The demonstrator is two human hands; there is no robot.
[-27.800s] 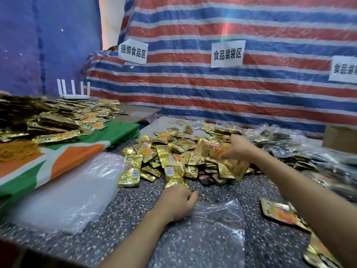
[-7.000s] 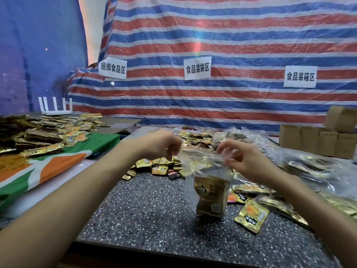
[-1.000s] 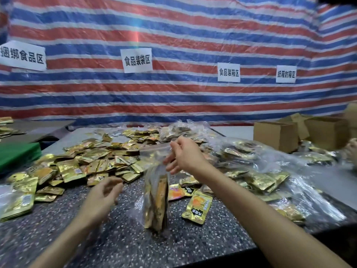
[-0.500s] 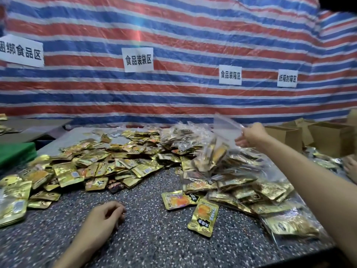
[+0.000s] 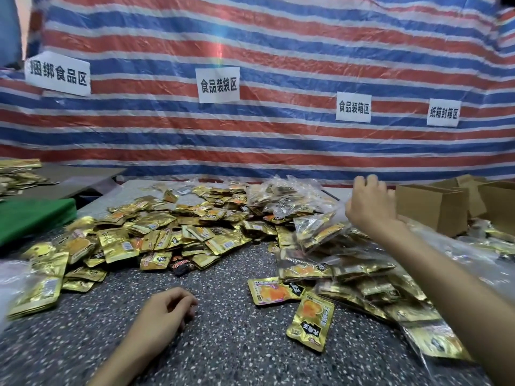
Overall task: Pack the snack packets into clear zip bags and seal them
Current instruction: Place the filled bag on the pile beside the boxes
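Observation:
Loose gold snack packets [image 5: 167,232] lie heaped across the speckled table [image 5: 237,352]. To the right is a pile of clear zip bags [image 5: 362,277] filled with packets. My right hand [image 5: 367,203] is raised over that pile with its fingers spread and relaxed. A filled zip bag [image 5: 320,229] lies tilted on the pile just below and left of it. My left hand [image 5: 164,310] rests on the bare table near the front, fingers loosely curled and holding nothing. Two single packets [image 5: 312,321] lie between my hands.
Open cardboard boxes [image 5: 432,210] stand at the right behind the filled bags. A green cloth [image 5: 33,218] covers the table's left part, and clear plastic [image 5: 11,282] lies at the left edge. A striped tarp with paper signs [image 5: 218,84] closes the back.
My right hand carried the filled zip bag from the middle of the table to the pile on the right, where the bag now lies. My left hand lowered to rest on the table.

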